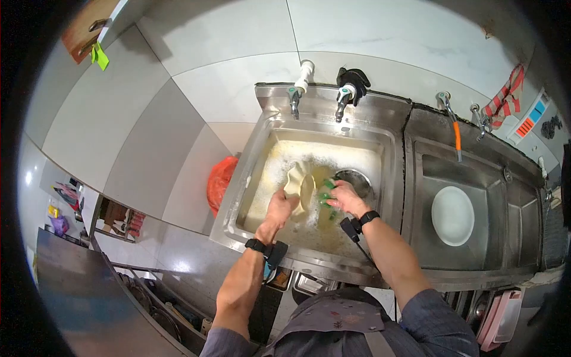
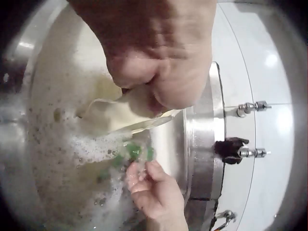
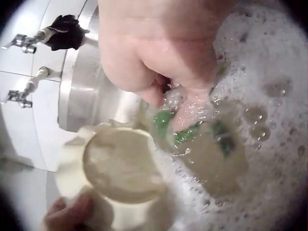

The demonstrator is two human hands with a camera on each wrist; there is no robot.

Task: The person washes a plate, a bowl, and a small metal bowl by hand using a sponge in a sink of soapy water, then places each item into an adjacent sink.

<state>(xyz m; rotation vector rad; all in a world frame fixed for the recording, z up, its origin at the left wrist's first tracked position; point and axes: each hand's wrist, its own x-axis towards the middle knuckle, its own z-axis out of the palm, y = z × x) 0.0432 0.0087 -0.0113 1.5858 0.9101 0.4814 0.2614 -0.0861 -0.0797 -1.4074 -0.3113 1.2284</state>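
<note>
My left hand (image 1: 282, 209) pinches the rim of a cream dish with a wavy edge (image 1: 295, 178), held tilted above the soapy water; the right wrist view shows the round base ring of the dish (image 3: 120, 163). To its right, my right hand (image 1: 350, 199) curls its fingers round a green scrubber (image 3: 163, 121), partly under the water and foam. Green pieces (image 2: 134, 151) also show by the fingertips in the left wrist view. Just behind the right hand, a dark round pan or bowl (image 1: 355, 178) lies partly in the water.
The steel sink (image 1: 238, 196) has two taps (image 1: 294, 101) on its back wall, one with a black glove (image 1: 353, 78). In the right basin lies a white oval dish (image 1: 452, 216), below a tap with an orange hose (image 1: 457, 141). A red bag (image 1: 221, 185) is left of the sink.
</note>
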